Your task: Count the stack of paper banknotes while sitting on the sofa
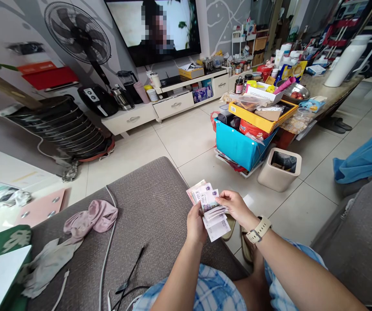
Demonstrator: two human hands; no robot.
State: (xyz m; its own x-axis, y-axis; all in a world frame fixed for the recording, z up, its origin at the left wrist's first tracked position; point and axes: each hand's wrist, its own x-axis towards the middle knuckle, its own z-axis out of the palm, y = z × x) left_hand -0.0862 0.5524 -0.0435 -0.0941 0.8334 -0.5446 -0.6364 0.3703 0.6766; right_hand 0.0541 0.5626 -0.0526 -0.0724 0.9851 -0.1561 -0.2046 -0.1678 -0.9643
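A fanned bundle of banknotes [209, 199] is between my two hands, over the edge of the grey sofa seat [150, 194]. My left hand [196, 224] grips the bundle from its left side, thumb on top. My right hand [234, 206] pinches the notes at their right edge, its fingers closed on the paper. Several notes are folded over and hang down toward my lap; pinkish ones show at the upper left, pale violet ones in front. A watch with a cream strap [259, 230] is on my right wrist.
On the sofa lie a pink cloth [92, 219], a pale cloth [48, 263] and cables [108, 242]. A beige bin [279, 170] and a blue storage box [238, 144] stand ahead on the right, beside a crowded table [322, 97]. Sandals [229, 226] are on the floor below my hands.
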